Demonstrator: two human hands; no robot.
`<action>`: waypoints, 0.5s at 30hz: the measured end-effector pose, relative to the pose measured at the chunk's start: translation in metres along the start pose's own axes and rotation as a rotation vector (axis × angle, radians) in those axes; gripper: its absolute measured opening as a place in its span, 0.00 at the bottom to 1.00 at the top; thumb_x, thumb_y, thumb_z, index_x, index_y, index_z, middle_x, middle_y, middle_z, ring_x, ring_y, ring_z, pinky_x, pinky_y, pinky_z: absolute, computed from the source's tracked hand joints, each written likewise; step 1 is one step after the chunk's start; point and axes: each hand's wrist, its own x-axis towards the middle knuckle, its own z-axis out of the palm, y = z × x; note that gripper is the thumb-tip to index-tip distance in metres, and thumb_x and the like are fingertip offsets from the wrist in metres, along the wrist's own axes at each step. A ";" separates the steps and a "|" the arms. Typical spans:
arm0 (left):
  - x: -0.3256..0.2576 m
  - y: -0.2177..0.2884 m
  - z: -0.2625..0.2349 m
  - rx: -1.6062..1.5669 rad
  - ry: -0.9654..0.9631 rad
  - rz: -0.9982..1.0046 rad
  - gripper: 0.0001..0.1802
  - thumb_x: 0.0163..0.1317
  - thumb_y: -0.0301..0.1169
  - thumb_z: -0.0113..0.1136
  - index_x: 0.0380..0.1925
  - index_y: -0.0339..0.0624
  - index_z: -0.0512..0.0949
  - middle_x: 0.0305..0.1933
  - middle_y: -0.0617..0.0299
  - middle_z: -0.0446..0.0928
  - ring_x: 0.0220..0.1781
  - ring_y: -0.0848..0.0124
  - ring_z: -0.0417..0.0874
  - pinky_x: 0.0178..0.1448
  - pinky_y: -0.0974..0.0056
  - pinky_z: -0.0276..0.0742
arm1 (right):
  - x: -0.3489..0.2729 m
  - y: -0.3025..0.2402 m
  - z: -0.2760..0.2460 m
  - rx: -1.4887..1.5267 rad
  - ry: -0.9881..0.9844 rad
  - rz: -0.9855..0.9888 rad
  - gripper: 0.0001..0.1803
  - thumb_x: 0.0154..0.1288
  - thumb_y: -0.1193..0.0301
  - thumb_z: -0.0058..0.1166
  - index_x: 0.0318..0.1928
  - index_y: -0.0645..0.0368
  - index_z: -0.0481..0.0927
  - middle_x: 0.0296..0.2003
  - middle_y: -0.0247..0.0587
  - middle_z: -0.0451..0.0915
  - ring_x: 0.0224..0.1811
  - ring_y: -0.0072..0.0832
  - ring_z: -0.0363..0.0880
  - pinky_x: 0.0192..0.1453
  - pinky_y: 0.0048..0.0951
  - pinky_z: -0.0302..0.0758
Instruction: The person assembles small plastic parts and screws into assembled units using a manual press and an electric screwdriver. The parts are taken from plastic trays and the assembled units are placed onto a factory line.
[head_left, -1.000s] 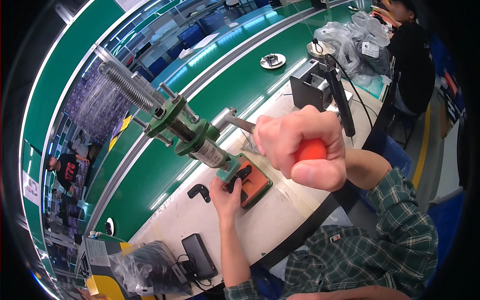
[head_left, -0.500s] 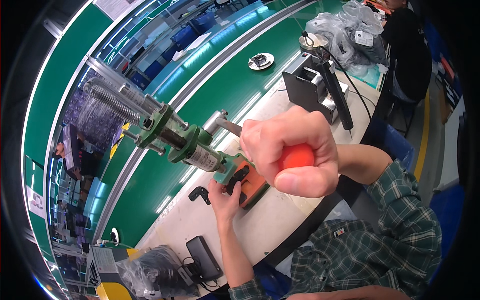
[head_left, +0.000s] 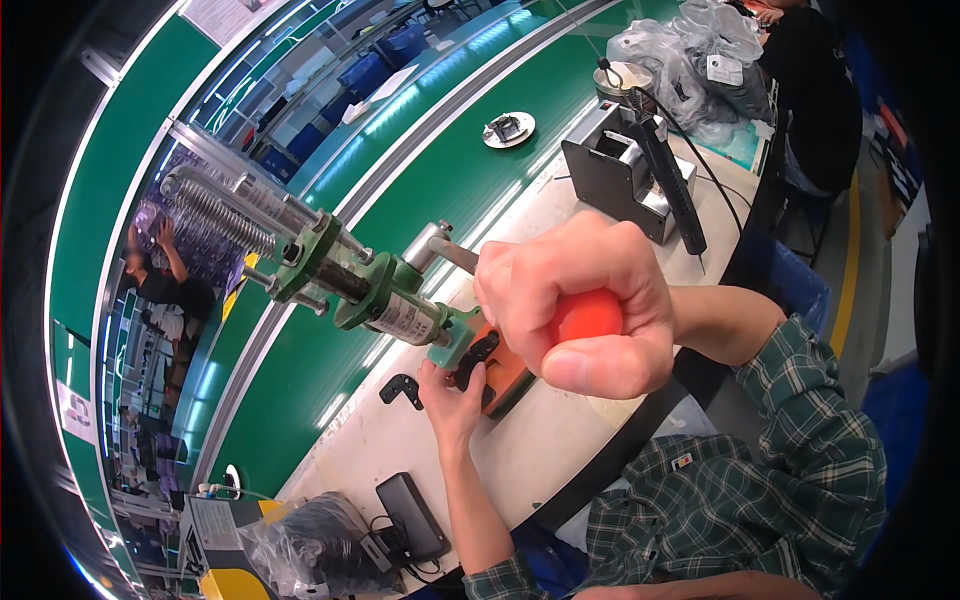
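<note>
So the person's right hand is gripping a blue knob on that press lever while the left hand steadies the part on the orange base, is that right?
Not quite: the knob is orange-red, not blue, as the head view shows. The right hand does wrap around it on the green press's lever, while the left hand rests at the black part on the orange base.

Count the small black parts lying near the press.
2: one black part loose on the bench left of the left hand, one on the orange fixture under the press. Others may be hidden.

Factory assembly line: green conveyor belt (head_left: 440,190), lever press (head_left: 370,290), workbench (head_left: 560,440).
</note>
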 end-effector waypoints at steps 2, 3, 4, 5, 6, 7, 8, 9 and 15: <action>0.001 0.000 0.001 -0.005 0.001 -0.016 0.22 0.54 0.30 0.77 0.50 0.39 0.85 0.41 0.61 0.78 0.42 0.66 0.77 0.46 0.62 0.78 | 0.000 -0.001 -0.001 -0.008 -0.001 0.004 0.04 0.58 0.73 0.57 0.29 0.61 0.78 0.24 0.34 0.80 0.26 0.29 0.75 0.44 0.33 0.75; 0.001 -0.003 0.001 -0.043 -0.019 -0.100 0.22 0.54 0.30 0.77 0.50 0.39 0.85 0.42 0.61 0.79 0.43 0.65 0.77 0.46 0.61 0.78 | 0.001 -0.002 -0.001 -0.018 -0.003 0.008 0.05 0.59 0.73 0.57 0.30 0.61 0.78 0.25 0.34 0.80 0.27 0.30 0.77 0.46 0.34 0.77; 0.002 -0.005 0.001 -0.083 -0.037 -0.184 0.22 0.54 0.30 0.77 0.50 0.39 0.85 0.44 0.61 0.79 0.44 0.65 0.77 0.46 0.61 0.78 | 0.000 -0.001 -0.002 -0.021 -0.007 0.009 0.05 0.59 0.73 0.57 0.30 0.61 0.78 0.25 0.34 0.80 0.27 0.30 0.77 0.46 0.34 0.77; 0.001 -0.007 0.002 -0.087 -0.025 -0.186 0.22 0.54 0.30 0.77 0.50 0.39 0.85 0.44 0.61 0.79 0.44 0.65 0.77 0.46 0.61 0.78 | -0.001 0.002 -0.004 -0.080 -0.024 -0.038 0.07 0.61 0.71 0.58 0.33 0.62 0.79 0.27 0.36 0.82 0.30 0.29 0.79 0.48 0.36 0.78; 0.000 -0.008 0.002 -0.079 -0.001 -0.091 0.22 0.54 0.30 0.77 0.49 0.39 0.85 0.44 0.60 0.79 0.45 0.64 0.78 0.47 0.61 0.78 | 0.002 0.004 -0.005 -0.138 -0.043 -0.087 0.10 0.64 0.68 0.59 0.37 0.64 0.80 0.28 0.37 0.83 0.32 0.29 0.80 0.51 0.39 0.79; 0.000 -0.009 0.002 -0.071 0.025 0.005 0.21 0.54 0.30 0.77 0.49 0.38 0.85 0.45 0.60 0.79 0.46 0.64 0.78 0.47 0.61 0.78 | 0.007 0.004 -0.005 -0.134 -0.059 -0.088 0.10 0.64 0.68 0.59 0.37 0.64 0.80 0.28 0.37 0.83 0.32 0.29 0.80 0.51 0.39 0.79; -0.002 -0.012 0.003 -0.102 0.038 -0.058 0.20 0.54 0.30 0.77 0.47 0.38 0.85 0.43 0.60 0.77 0.47 0.63 0.77 0.46 0.60 0.77 | 0.018 0.004 0.000 -0.199 0.022 -0.113 0.13 0.68 0.66 0.57 0.43 0.65 0.80 0.31 0.38 0.83 0.34 0.28 0.81 0.51 0.37 0.80; -0.002 -0.009 0.008 -0.117 0.051 -0.056 0.20 0.54 0.30 0.77 0.47 0.38 0.85 0.43 0.60 0.77 0.47 0.63 0.77 0.46 0.60 0.77 | 0.028 -0.001 0.002 -0.279 0.108 -0.138 0.17 0.72 0.63 0.56 0.48 0.67 0.79 0.33 0.39 0.84 0.36 0.27 0.82 0.51 0.36 0.81; -0.010 -0.017 -0.003 -0.048 0.084 0.021 0.21 0.52 0.29 0.78 0.46 0.37 0.82 0.39 0.59 0.74 0.46 0.61 0.74 0.46 0.59 0.75 | 0.134 0.050 -0.004 -0.047 0.079 0.064 0.16 0.86 0.59 0.47 0.47 0.60 0.73 0.34 0.32 0.81 0.35 0.17 0.81 0.45 0.21 0.80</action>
